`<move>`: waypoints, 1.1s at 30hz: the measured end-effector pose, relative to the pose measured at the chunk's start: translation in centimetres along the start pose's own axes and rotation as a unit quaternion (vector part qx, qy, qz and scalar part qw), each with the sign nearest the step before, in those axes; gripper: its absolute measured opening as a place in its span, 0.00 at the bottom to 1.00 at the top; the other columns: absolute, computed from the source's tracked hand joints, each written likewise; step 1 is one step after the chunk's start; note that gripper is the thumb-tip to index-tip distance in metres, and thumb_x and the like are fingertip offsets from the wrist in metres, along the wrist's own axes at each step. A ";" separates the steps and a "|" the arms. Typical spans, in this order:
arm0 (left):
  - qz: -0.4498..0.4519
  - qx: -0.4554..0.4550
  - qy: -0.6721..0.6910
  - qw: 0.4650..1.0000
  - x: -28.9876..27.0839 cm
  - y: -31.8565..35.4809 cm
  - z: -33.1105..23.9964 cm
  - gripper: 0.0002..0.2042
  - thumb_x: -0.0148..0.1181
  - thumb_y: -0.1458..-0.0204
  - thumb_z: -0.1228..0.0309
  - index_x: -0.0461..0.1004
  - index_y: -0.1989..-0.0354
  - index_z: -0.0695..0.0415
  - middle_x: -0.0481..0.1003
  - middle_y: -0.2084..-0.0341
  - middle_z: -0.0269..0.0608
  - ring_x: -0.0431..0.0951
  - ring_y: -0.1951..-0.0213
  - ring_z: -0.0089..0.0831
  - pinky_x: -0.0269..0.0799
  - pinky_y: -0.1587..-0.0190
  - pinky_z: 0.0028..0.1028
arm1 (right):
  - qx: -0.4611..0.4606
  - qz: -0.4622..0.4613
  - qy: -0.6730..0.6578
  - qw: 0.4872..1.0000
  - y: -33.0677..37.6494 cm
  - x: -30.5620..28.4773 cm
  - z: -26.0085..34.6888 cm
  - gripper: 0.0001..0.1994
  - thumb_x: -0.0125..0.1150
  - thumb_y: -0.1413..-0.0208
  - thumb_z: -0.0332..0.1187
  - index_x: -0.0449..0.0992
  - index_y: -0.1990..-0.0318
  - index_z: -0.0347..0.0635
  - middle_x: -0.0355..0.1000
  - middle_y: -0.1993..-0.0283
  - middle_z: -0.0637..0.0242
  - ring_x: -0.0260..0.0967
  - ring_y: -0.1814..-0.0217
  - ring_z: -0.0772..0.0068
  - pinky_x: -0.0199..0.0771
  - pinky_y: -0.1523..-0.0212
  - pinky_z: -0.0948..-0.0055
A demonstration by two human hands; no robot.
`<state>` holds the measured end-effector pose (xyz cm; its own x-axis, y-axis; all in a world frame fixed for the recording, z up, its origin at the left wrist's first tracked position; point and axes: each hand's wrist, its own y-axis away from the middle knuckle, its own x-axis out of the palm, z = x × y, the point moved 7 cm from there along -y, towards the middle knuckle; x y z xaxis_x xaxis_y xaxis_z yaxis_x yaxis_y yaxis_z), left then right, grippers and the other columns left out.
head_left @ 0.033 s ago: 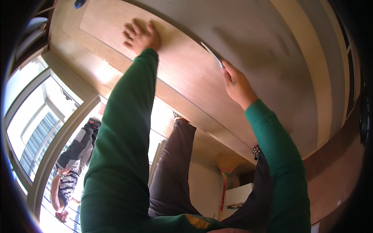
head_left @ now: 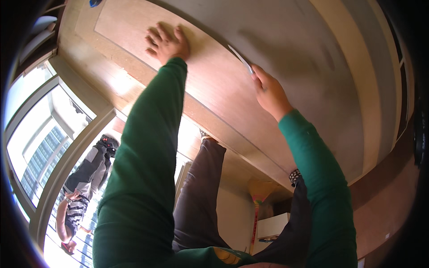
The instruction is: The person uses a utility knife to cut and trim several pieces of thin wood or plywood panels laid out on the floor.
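Note:
My left hand (head_left: 169, 44) lies flat on a pinkish-tan board (head_left: 201, 71), its fingers spread. In my right hand (head_left: 271, 93) is a knife (head_left: 241, 59) with a slim, pale, pointed blade. The handle is mostly hidden by my fingers. The blade lies along the curved-looking line where the tan board meets a grey surface (head_left: 295, 49); whether it touches cannot be made out. My right hand's shadow falls on the grey surface.
Another person (head_left: 85, 183) is at the left by a large window frame (head_left: 73, 152). A broom (head_left: 259, 196) and a white box (head_left: 273, 225) are low in view, near my legs. A small blue object (head_left: 94, 3) sits at the top left. Pale strips edge the grey surface at right.
The knife and my right hand have shifted slightly up and left along the line. My left hand stays in place on the board; the view has moved a little.

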<state>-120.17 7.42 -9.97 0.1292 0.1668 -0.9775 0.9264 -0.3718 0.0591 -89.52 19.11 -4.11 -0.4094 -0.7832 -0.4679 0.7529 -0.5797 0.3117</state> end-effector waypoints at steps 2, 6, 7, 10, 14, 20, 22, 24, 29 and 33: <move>0.008 -0.014 -0.005 1.000 -0.4 -0.5 1.1 0.39 0.33 0.39 0.39 0.44 0.23 0.48 0.38 0.24 0.51 0.35 0.23 0.50 0.26 0.26 0.54 | 0.016 0.030 0.039 0.999 -5.4 2.8 2.4 0.14 0.50 0.34 0.34 0.71 0.44 0.45 0.76 0.60 0.47 0.73 0.59 0.42 0.73 0.60 0.53; 0.025 -0.028 -0.005 0.999 -0.7 -0.4 1.0 0.39 0.33 0.38 0.39 0.43 0.23 0.49 0.37 0.23 0.52 0.33 0.23 0.51 0.25 0.26 0.55 | -0.006 0.052 0.090 0.995 -13.4 7.0 6.4 0.12 0.49 0.34 0.36 0.72 0.48 0.47 0.76 0.60 0.45 0.73 0.58 0.41 0.72 0.60 0.49; 0.024 -0.029 -0.007 0.999 -0.9 -0.5 1.4 0.39 0.33 0.38 0.39 0.43 0.23 0.49 0.37 0.23 0.52 0.33 0.23 0.51 0.24 0.26 0.55 | -0.013 0.049 0.082 0.995 -14.9 8.1 7.5 0.11 0.49 0.34 0.36 0.72 0.49 0.47 0.76 0.60 0.45 0.73 0.57 0.41 0.72 0.59 0.48; 0.023 -0.024 0.002 0.999 -0.5 -0.3 1.2 0.39 0.34 0.39 0.40 0.43 0.23 0.50 0.38 0.24 0.53 0.33 0.23 0.53 0.23 0.27 0.57 | -0.028 0.048 0.080 0.995 -18.7 10.3 9.3 0.13 0.47 0.34 0.38 0.73 0.47 0.46 0.76 0.57 0.46 0.74 0.55 0.41 0.73 0.56 0.50; 0.020 -0.012 -0.011 1.000 -0.4 -0.7 0.8 0.39 0.36 0.39 0.40 0.43 0.23 0.49 0.38 0.24 0.54 0.33 0.24 0.55 0.25 0.28 0.58 | -0.021 0.070 0.086 0.994 -23.3 11.9 11.7 0.17 0.48 0.33 0.39 0.73 0.41 0.45 0.76 0.54 0.46 0.74 0.53 0.41 0.75 0.53 0.54; 0.022 -0.012 -0.004 1.000 -0.8 -0.5 3.1 0.39 0.34 0.38 0.39 0.43 0.23 0.50 0.39 0.24 0.54 0.33 0.24 0.55 0.23 0.28 0.59 | 0.019 0.135 0.141 0.981 -10.6 8.5 3.9 0.22 0.54 0.41 0.29 0.70 0.38 0.46 0.77 0.53 0.50 0.75 0.52 0.47 0.77 0.53 0.57; 0.028 -0.012 0.003 1.000 -0.7 -0.8 1.8 0.39 0.32 0.38 0.39 0.44 0.23 0.50 0.39 0.24 0.54 0.33 0.24 0.55 0.23 0.28 0.60 | -0.049 0.066 0.192 0.978 -1.1 2.2 -1.1 0.23 0.55 0.42 0.24 0.69 0.38 0.44 0.77 0.55 0.52 0.76 0.54 0.49 0.77 0.55 0.57; 0.017 -0.008 0.015 1.000 -0.6 -1.0 1.6 0.39 0.32 0.38 0.39 0.45 0.23 0.50 0.40 0.24 0.53 0.33 0.24 0.55 0.23 0.28 0.60 | 0.070 0.129 0.203 0.968 3.0 -1.0 -2.7 0.21 0.55 0.41 0.24 0.70 0.39 0.42 0.77 0.56 0.51 0.76 0.54 0.48 0.77 0.56 0.58; 0.034 -0.014 0.003 0.999 -0.4 -0.8 1.9 0.39 0.33 0.38 0.38 0.44 0.23 0.49 0.38 0.24 0.54 0.33 0.24 0.54 0.23 0.28 0.58 | -0.016 0.064 0.077 0.995 -7.9 2.9 4.4 0.16 0.55 0.36 0.30 0.73 0.42 0.41 0.77 0.61 0.48 0.76 0.59 0.47 0.75 0.58 0.59; 0.031 -0.010 0.010 0.999 -0.2 -0.8 1.0 0.39 0.35 0.38 0.39 0.45 0.23 0.50 0.39 0.24 0.55 0.33 0.24 0.56 0.23 0.28 0.58 | -0.006 0.025 0.022 0.999 -19.0 7.6 6.7 0.18 0.51 0.33 0.39 0.72 0.41 0.43 0.77 0.57 0.45 0.76 0.56 0.44 0.75 0.55 0.58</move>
<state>-121.31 6.81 -10.06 0.1932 0.1627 -0.9676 0.9235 -0.3632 0.1234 -110.42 22.63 -8.08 -0.3474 -0.8008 -0.4879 0.7782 -0.5365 0.3265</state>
